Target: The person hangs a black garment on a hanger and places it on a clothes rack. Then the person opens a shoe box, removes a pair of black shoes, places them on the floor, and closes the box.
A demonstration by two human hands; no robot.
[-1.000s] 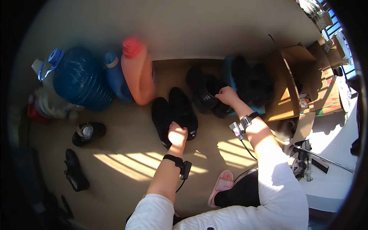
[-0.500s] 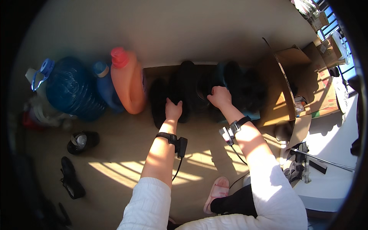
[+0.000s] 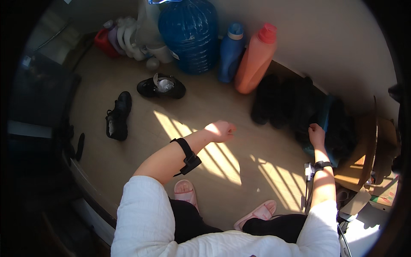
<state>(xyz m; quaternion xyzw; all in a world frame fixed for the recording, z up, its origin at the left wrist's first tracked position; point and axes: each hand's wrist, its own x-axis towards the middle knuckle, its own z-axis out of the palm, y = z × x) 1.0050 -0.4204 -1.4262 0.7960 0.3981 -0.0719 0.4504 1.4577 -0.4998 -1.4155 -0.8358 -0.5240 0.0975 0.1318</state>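
Observation:
My left hand [image 3: 220,131] hangs over the sunlit floor, fingers curled in and nothing visible in them. My right hand [image 3: 316,133] is closed at a row of dark footwear [image 3: 280,103] along the wall; what its fingers grip is lost in shadow. A blue-green thing [image 3: 329,113] shows among the dark shapes beside it. To the left, a black lace-up shoe [image 3: 118,115] lies on the floor. Near it, another black shoe [image 3: 162,87] has pale stuffing in its opening. Each wrist wears a black strap with a small device.
By the wall stand a large blue water jug [image 3: 188,36], a blue bottle [image 3: 231,53] and an orange bottle [image 3: 256,60]. Further left is a red container [image 3: 105,43] among other jugs. Cardboard boxes [image 3: 357,167] are at the right. My feet wear pink slippers [image 3: 185,192].
My view has swung to the left. My left hand has come away from the dark footwear, out over the floor to the left. My right hand stays at the footwear.

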